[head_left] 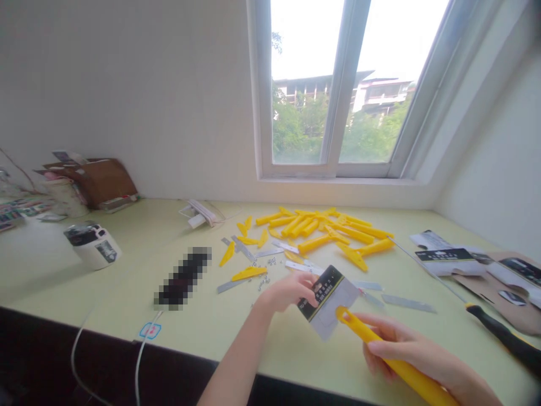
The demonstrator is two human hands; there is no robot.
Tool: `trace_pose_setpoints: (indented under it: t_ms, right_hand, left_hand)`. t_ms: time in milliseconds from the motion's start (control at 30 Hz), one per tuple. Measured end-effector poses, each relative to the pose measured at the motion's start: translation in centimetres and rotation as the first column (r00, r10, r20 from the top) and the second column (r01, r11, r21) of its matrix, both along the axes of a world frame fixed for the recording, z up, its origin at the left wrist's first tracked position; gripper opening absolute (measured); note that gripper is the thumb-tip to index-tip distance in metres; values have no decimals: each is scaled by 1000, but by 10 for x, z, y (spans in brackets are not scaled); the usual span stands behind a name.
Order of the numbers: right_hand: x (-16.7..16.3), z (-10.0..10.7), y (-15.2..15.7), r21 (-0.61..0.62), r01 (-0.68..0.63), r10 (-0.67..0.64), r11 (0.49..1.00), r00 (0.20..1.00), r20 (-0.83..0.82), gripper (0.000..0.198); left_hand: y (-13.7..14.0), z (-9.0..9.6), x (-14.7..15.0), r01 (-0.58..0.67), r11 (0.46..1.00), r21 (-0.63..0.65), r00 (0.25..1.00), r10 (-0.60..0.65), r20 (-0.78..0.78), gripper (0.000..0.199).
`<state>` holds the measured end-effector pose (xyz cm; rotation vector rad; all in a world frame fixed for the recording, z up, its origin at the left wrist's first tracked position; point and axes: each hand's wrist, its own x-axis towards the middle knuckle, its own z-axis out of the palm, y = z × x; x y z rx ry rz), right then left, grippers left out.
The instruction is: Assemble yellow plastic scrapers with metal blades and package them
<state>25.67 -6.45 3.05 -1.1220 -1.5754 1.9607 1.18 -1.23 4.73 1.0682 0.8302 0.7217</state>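
My left hand [291, 292] pinches the corner of a packaging card [332, 299] with a black printed header and a pale lower part. My right hand [399, 344] is wrapped round a yellow plastic handle [359, 328], whose rounded end overlaps the card's lower right edge. Whether the handle touches the card I cannot tell. Just beyond the hands lie flat metal blades [408, 303] and a yellow wedge-shaped piece [249, 273]. Small screws [262, 282] are scattered left of my left hand. Farther back is a pile of yellow handles [302, 225], some with wide heads.
A long screwdriver [499, 332] lies at the right, near more packaging cards [450, 262]. On the left are a pixelated dark object [183, 279] with a cable, a white and black container [93, 245] and a power strip [200, 213]. The table's front edge runs below my arms.
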Motion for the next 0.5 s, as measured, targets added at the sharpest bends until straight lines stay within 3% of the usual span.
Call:
trace_pose_setpoints:
  t_ms: [67, 167, 300, 400, 500]
  right_hand:
    - [6, 0, -3, -1, -51, 51, 999, 998, 28, 61]
    - [8, 5, -8, 5, -51, 51, 999, 998, 35, 57]
    - [14, 13, -13, -8, 60, -59, 998, 998, 30, 50]
    - [25, 13, -14, -35, 134, -134, 990, 991, 0, 50]
    - [37, 7, -14, 82, 239, -239, 968, 971, -13, 59]
  left_hand:
    - [-7, 2, 5, 178, 983, 51, 984, -178, -12, 31]
    - [-16, 1, 17, 209, 968, 140, 978, -204, -48, 29]
    - [-23, -3, 23, 156, 978, 139, 985, -144, -98, 28]
    - [-32, -2, 18, 48, 992, 120, 998, -45, -34, 28]
    - [-47, 4, 4, -107, 993, 49, 993, 103, 64, 27]
